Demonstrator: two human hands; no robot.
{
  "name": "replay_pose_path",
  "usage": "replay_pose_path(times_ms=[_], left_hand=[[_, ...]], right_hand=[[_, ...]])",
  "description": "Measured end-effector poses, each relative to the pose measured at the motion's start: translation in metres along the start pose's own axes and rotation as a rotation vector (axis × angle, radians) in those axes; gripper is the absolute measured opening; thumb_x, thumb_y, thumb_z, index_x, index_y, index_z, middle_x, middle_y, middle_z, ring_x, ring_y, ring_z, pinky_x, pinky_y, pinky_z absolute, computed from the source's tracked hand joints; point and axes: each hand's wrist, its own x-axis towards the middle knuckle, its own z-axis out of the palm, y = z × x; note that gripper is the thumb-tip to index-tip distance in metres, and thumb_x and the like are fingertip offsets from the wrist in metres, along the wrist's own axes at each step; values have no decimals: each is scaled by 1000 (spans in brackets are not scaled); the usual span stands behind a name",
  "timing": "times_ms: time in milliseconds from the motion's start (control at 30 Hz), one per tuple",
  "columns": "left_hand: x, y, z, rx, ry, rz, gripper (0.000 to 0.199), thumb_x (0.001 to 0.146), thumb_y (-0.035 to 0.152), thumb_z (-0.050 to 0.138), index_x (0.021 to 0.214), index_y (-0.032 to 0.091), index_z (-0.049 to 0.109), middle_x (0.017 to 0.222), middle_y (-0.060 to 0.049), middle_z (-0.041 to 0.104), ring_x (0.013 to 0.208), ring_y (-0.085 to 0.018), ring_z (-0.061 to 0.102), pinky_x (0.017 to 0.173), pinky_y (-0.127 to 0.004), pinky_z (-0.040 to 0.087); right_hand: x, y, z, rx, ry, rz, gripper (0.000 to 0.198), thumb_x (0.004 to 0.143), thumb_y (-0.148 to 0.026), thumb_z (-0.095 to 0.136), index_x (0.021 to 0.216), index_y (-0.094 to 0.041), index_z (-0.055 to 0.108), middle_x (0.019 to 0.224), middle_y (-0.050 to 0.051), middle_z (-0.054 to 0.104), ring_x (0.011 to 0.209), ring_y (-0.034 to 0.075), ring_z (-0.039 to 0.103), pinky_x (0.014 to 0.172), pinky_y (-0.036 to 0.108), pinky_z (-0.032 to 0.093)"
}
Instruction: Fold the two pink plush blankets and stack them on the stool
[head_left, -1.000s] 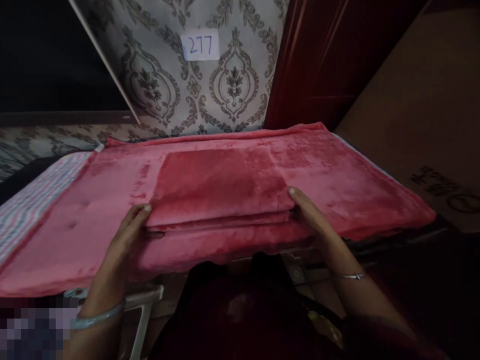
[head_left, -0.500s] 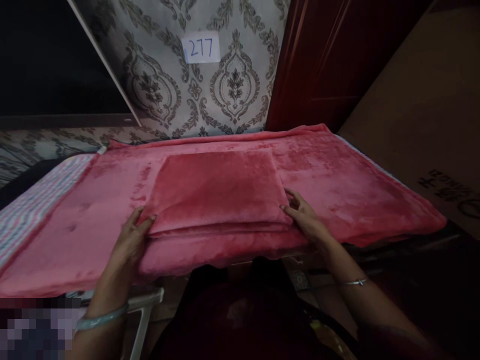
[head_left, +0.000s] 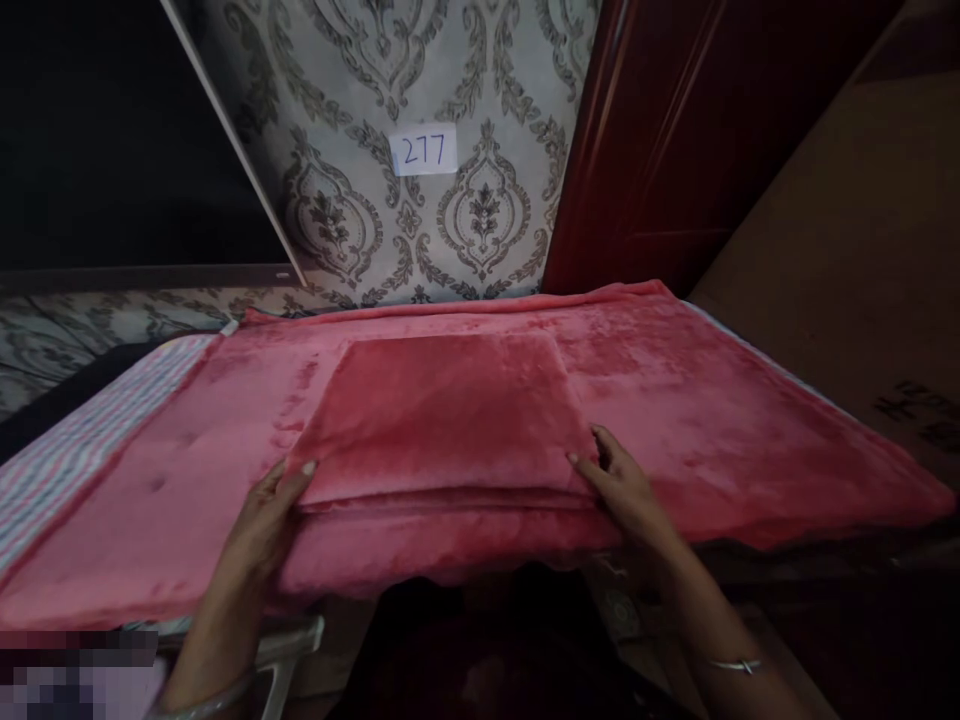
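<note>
A folded red plush cloth [head_left: 450,410] lies flat in the middle of a pink-red plush blanket [head_left: 697,430], its layered fold facing me. My left hand [head_left: 274,505] grips its near left corner, thumb on top and the other fingers curled at the side, partly hidden. At the near right corner, my right hand [head_left: 619,485] pinches the cloth the same way, thumb on the upper face. The cloth looks smooth on top, with several layers visible along the front edge.
A striped fabric [head_left: 105,425] shows at the left. Behind stand a patterned wall with a paper marked 277 [head_left: 424,150], a dark screen [head_left: 127,140] and a dark red door panel [head_left: 660,130]. A cardboard box [head_left: 847,240] rises at the right.
The whole scene sits lower in view, as the camera has tilted up. Both hands keep their hold on the cloth's near corners, and the cloth stays flat on the blanket.
</note>
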Motion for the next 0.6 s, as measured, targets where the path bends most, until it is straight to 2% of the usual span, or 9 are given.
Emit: replay_pose_path(times_ms=[167,233,333,400,467,500,533,600], left_hand=[[4,-3,-1,92,76,5,52,55,48,89,99,24,74,85,-2,77,91,-29,74,77,-38,61],[4,-2,-2,90,41,-22,55,54,49,89,101,23,74,88,-4,78,89,-29,74,74,-38,61],[4,3,-8,104,-17,-37,60,59,56,86,106,22,73,94,-8,77,91,-32,73,75,-41,61],[6,11,-13,247,74,83,61,65,63,79,111,22,73,104,-10,76,96,-33,72,80,-43,60],[12,24,-12,481,208,315,63,72,66,71,118,23,70,123,-12,71,106,-33,69,88,-45,58],[17,33,-8,579,230,431,63,76,65,67,122,23,69,132,-13,67,112,-34,67,93,-46,56],[23,43,0,649,204,531,61,78,63,65,125,23,67,140,-13,63,119,-35,63,98,-48,53],[39,64,27,676,23,642,54,83,57,63,125,25,67,143,-10,62,132,-34,56,111,-49,45]], right_hand=[[5,-2,8,5,42,-5,61,73,-58,72,121,-23,60,120,10,70,117,31,64,107,49,50],[3,2,7,7,51,-3,64,73,-59,72,124,-23,60,124,11,69,122,32,62,109,50,47],[2,6,-2,28,-7,7,70,77,-65,70,134,-26,58,133,12,65,127,32,60,108,50,49],[8,1,-11,4,-17,-8,78,80,-68,66,145,-27,50,139,14,62,127,33,60,105,53,51],[23,-14,-17,-68,49,-90,84,84,-70,61,153,-27,41,147,16,56,131,34,57,107,56,48],[33,-25,-17,-124,91,-157,83,87,-69,57,156,-26,38,152,17,51,136,34,53,110,58,44],[47,-39,-14,-188,122,-230,80,90,-66,53,157,-25,37,156,16,46,142,34,46,115,59,39],[79,-73,2,-351,93,-354,72,95,-57,45,156,-20,39,160,15,41,151,32,33,122,57,27]])
